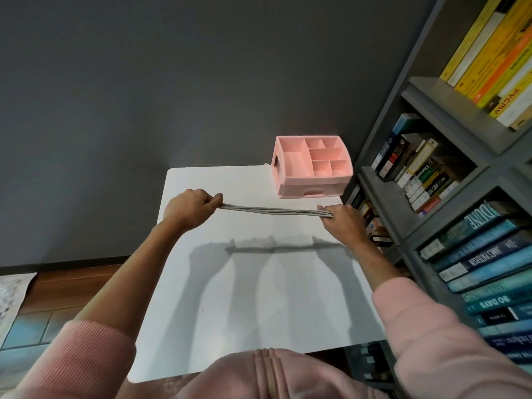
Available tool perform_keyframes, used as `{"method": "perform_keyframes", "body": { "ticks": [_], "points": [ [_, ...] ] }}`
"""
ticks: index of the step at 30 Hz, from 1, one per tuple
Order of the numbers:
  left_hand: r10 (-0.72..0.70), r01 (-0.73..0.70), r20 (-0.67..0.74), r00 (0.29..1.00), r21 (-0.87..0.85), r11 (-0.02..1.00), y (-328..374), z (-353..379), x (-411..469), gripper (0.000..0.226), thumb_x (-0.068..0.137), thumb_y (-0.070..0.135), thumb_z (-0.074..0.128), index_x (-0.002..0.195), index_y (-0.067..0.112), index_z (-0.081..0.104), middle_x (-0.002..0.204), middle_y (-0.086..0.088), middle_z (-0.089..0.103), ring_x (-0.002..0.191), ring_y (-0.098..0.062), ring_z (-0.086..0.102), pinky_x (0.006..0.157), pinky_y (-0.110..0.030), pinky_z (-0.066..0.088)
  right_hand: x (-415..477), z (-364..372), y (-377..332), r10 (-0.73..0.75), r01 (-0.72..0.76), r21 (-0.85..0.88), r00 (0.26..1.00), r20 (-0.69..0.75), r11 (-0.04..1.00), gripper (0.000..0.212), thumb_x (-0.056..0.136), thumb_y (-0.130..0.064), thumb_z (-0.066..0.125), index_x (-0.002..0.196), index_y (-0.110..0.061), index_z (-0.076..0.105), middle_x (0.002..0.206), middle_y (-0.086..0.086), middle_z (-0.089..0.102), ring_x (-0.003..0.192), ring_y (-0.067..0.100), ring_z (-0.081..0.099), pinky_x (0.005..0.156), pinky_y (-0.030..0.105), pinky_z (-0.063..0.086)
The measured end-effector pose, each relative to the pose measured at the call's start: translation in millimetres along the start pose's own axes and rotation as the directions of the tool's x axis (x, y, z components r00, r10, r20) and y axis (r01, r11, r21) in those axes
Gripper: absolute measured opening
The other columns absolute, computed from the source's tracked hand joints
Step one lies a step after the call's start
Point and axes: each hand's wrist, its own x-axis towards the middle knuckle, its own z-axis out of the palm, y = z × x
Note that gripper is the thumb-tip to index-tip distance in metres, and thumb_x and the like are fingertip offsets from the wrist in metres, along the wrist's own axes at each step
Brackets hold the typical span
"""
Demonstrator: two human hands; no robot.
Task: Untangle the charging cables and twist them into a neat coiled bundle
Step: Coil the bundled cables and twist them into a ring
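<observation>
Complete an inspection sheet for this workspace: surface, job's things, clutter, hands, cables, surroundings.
Surface: white table, shadows across it.
Job's things: grey cables, held above the table.
Clutter: pink organiser at far right corner, compartments empty.
Hands: left hand grips one end, right hand the other.
Cables: several strands bunched, pulled straight, not yet coiled.
Surroundings: bookshelf at right, grey wall behind, wood floor at left.

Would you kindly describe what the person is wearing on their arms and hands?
The left hand and right hand are bare, without gloves. The left sleeve, ribbed at the cuff, and right sleeve are pink and end short of the wrists.
</observation>
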Motion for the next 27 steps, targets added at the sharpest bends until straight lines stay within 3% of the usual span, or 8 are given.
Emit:
{"method": "perform_keyframes", "body": {
  "ticks": [3, 7, 17, 21, 24, 25, 27],
  "points": [
    [-0.018, 0.019, -0.078, 0.997, 0.015, 1.000, -5.4, 2.2, 0.7, 0.048, 0.093, 0.043, 0.038, 0.065, 0.008, 0.055, 0.065, -0.009, 0.054, 0.065, -0.031, 0.050, 0.056, -0.031, 0.038, 0.2, 2.5, 3.3, 0.005, -0.005, -0.027, 1.000, 0.006, 1.000, 0.040, 0.097, -0.042, 0.045, 0.101, -0.016, 0.074, 0.090, 0.022, 0.070, 0.088, 0.044, 0.063, 0.071, 0.041, 0.048],
    [-0.048, 0.048, -0.074, 0.996, 0.004, 0.999, -17.4, 8.9, 1.4, 0.046, 0.091, 0.041, 0.040, 0.059, 0.008, 0.047, 0.061, -0.010, 0.052, 0.061, -0.031, 0.048, 0.055, -0.031, 0.039, -3.5, 7.3, 5.2, 0.019, -0.015, -0.058, 0.997, 0.072, 0.998, 0.043, 0.097, -0.043, 0.044, 0.089, -0.013, 0.074, 0.086, 0.020, 0.070, 0.086, 0.042, 0.063, 0.066, 0.038, 0.045],
    [-0.129, 0.122, -0.067, 0.989, -0.094, 0.988, -47.5, 4.4, 5.8, 0.047, 0.090, 0.035, 0.046, 0.052, 0.014, 0.029, 0.053, -0.007, 0.038, 0.055, -0.028, 0.036, 0.051, -0.031, 0.031, -0.7, 4.4, 34.5, 0.231, -0.232, -0.012, 0.962, 0.144, 0.973, 0.041, 0.098, -0.038, 0.045, 0.094, -0.008, 0.073, 0.092, 0.024, 0.068, 0.090, 0.043, 0.061, 0.070, 0.037, 0.046],
    [-0.178, 0.180, 0.032, 0.984, -0.273, 0.945, -42.1, 4.7, 8.0, 0.039, 0.080, 0.041, 0.045, 0.054, 0.013, 0.037, 0.052, -0.003, 0.037, 0.053, -0.023, 0.033, 0.054, -0.030, 0.030, 0.7, 6.3, 37.7, 0.271, -0.275, -0.009, 0.940, 0.208, 0.961, 0.043, 0.097, -0.040, 0.047, 0.087, -0.006, 0.071, 0.092, 0.022, 0.068, 0.088, 0.041, 0.062, 0.068, 0.035, 0.042],
    [-0.225, 0.247, 0.103, 0.969, -0.464, 0.851, -35.6, 12.1, 6.8, 0.038, 0.087, 0.032, 0.042, 0.055, 0.014, 0.035, 0.051, -0.002, 0.031, 0.044, -0.019, 0.023, 0.047, -0.024, 0.022, -1.8, 14.4, 33.4, 0.311, -0.325, -0.006, 0.899, 0.309, 0.946, 0.038, 0.095, -0.033, 0.050, 0.077, -0.002, 0.064, 0.096, 0.024, 0.067, 0.090, 0.039, 0.062, 0.064, 0.031, 0.036],
    [-0.222, 0.257, 0.131, 0.966, -0.508, 0.822, -33.9, 15.3, 7.2, 0.039, 0.090, 0.032, 0.040, 0.055, 0.015, 0.033, 0.052, -0.002, 0.028, 0.043, -0.016, 0.020, 0.047, -0.022, 0.019, -3.1, 16.8, 29.8, 0.328, -0.341, -0.027, 0.878, 0.348, 0.940, 0.035, 0.094, -0.031, 0.050, 0.079, -0.002, 0.063, 0.100, 0.024, 0.067, 0.093, 0.038, 0.062, 0.064, 0.030, 0.037],
    [-0.185, 0.255, 0.178, 0.967, -0.578, 0.775, -26.2, 18.4, 6.3, 0.046, 0.096, 0.040, 0.035, 0.056, 0.017, 0.031, 0.051, -0.001, 0.026, 0.042, -0.014, 0.019, 0.046, -0.021, 0.018, -6.6, 21.1, 20.4, 0.362, -0.350, -0.111, 0.821, 0.441, 0.930, 0.032, 0.094, -0.031, 0.048, 0.101, -0.002, 0.062, 0.114, 0.020, 0.063, 0.104, 0.036, 0.060, 0.072, 0.032, 0.041]
  ]
}}
